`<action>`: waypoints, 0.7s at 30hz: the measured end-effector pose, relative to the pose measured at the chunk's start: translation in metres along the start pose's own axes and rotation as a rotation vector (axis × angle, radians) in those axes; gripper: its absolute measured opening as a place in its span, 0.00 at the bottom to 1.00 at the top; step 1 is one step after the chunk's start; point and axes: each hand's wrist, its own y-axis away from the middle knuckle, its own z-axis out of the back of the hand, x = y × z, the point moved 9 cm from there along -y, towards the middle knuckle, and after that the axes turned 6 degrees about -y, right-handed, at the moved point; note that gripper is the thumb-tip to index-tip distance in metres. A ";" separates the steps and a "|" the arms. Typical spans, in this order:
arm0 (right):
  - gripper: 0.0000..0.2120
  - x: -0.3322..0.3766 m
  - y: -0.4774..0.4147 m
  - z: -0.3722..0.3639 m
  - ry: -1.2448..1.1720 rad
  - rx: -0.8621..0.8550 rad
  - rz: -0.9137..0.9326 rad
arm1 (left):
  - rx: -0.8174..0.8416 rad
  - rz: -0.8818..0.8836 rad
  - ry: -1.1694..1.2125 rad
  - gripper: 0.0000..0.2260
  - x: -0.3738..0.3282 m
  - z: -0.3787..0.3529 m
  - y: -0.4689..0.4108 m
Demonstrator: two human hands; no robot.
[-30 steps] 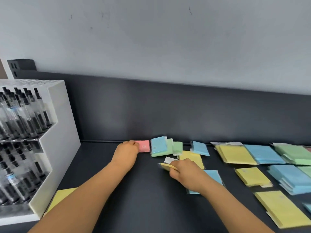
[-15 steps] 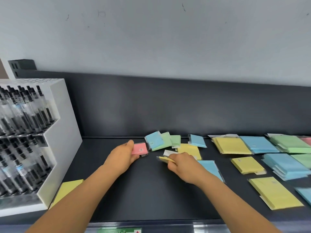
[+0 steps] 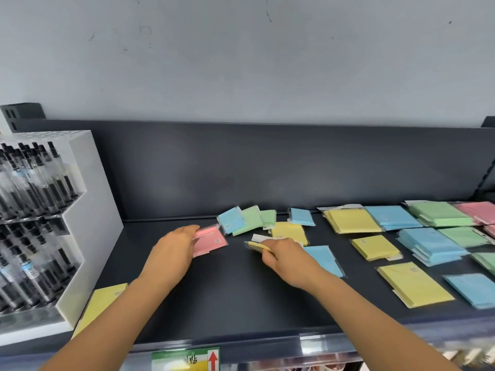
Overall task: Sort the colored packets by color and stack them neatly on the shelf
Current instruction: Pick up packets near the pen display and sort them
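My left hand [image 3: 175,247] grips small pink packets [image 3: 210,241] just above the dark shelf [image 3: 230,290]. My right hand [image 3: 285,257] pinches a small yellow packet [image 3: 258,247] by its edge. Behind my hands lie a small blue packet [image 3: 231,219], two small green packets [image 3: 257,219], a small yellow packet [image 3: 289,232] and another small blue packet [image 3: 302,216]. A blue packet [image 3: 325,259] lies partly under my right wrist. To the right are larger stacks: yellow [image 3: 352,220], blue [image 3: 391,217], green [image 3: 439,213] and pink [image 3: 478,211].
A white rack of pens [image 3: 40,223] stands at the left, with a yellow packet [image 3: 103,303] beside its base. More yellow [image 3: 413,283], blue [image 3: 431,246] and green [image 3: 464,236] packets cover the right side. The shelf's front edge carries a label strip [image 3: 187,360].
My left hand has drawn the pink packets forward and away from the back wall. My right hand has kept its pinch on the yellow packet. The view has tilted down, showing the shelf's front edge.
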 end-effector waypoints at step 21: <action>0.20 -0.151 0.158 0.184 -0.244 -0.493 0.113 | -0.029 -0.176 0.173 0.12 -0.268 -0.001 0.026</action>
